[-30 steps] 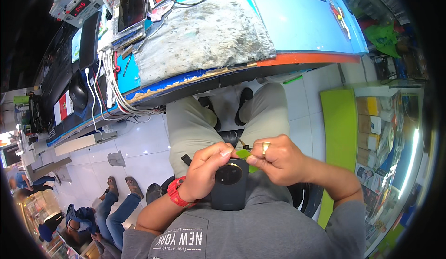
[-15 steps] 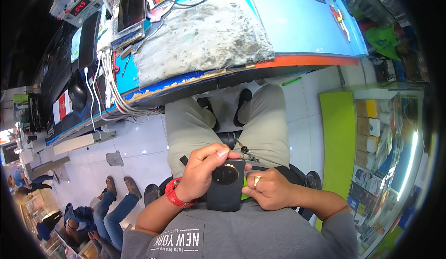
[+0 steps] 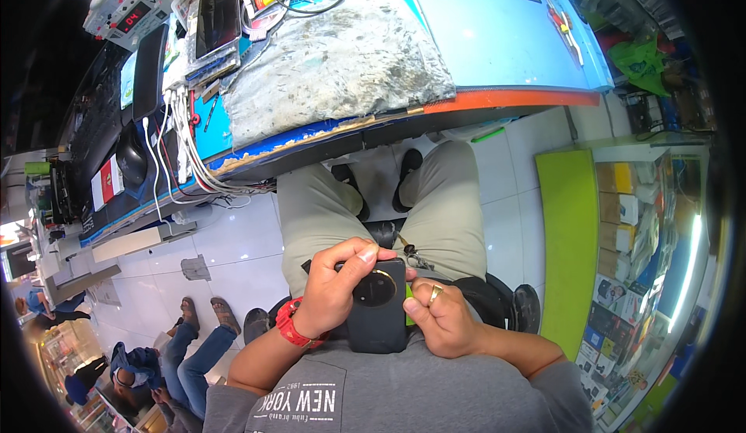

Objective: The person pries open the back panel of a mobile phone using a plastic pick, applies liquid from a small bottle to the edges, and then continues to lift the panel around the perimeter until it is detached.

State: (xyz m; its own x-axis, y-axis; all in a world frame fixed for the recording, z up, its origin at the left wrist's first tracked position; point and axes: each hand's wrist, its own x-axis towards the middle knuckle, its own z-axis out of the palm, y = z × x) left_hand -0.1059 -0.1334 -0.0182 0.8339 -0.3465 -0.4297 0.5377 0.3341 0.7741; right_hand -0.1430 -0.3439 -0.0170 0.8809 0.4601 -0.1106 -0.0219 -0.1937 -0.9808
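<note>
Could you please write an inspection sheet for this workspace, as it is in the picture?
Surface: blue bench with a worn grey mat.
Job's things: black phone, round camera ring facing up, held over the lap.
Clutter: tools and a dark tablet at the bench's far edge.
Hands: left hand grips the phone; right hand, wearing a ring, touches its right edge.
Cables: white cables hang off the bench's left end.
Surroundings: white tiled floor, green shelf, seated people lower left.

Both forearms come in bent over the lap. The left hand (image 3: pixel 336 293) curls its fingers (image 3: pixel 365 253) forward. The right hand (image 3: pixel 441 320) is loosely fisted, just beside it.
</note>
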